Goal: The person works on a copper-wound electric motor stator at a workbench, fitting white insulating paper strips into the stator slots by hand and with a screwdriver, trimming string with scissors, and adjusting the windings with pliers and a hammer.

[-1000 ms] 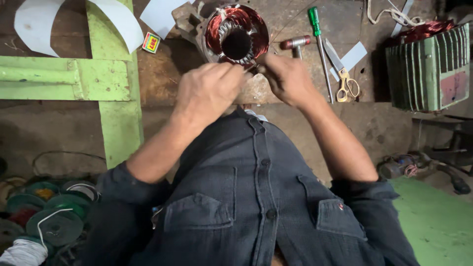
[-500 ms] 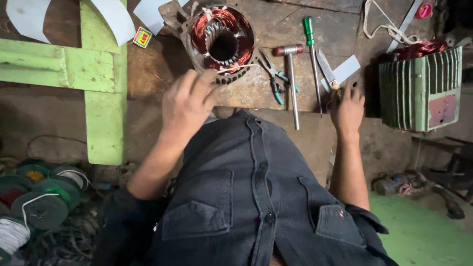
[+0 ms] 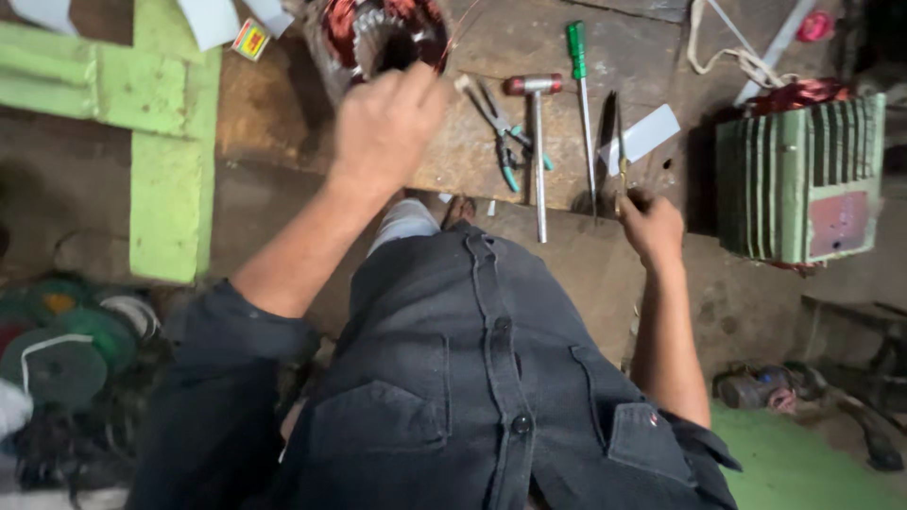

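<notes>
Green motor (image 3: 803, 179) stands at far right, copper windings showing on top. Stator (image 3: 378, 38) sits at the bench's (image 3: 283, 123) far edge, near the top of view. Left hand (image 3: 387, 127) hovers blurred just before the stator; grip cannot be told. Right hand (image 3: 650, 225), well apart, closes on scissors (image 3: 619, 156) at the bench's near edge. Hammer (image 3: 537, 142), screwdriver (image 3: 581, 104) and pliers (image 3: 501, 132) lie between the hands.

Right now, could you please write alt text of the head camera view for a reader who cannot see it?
A person in a dark shirt leans over a worn wooden bench, left hand on a motor stator with copper windings, right hand grasping scissors. Pliers, a small hammer and a green-handled screwdriver lie between them.
</notes>
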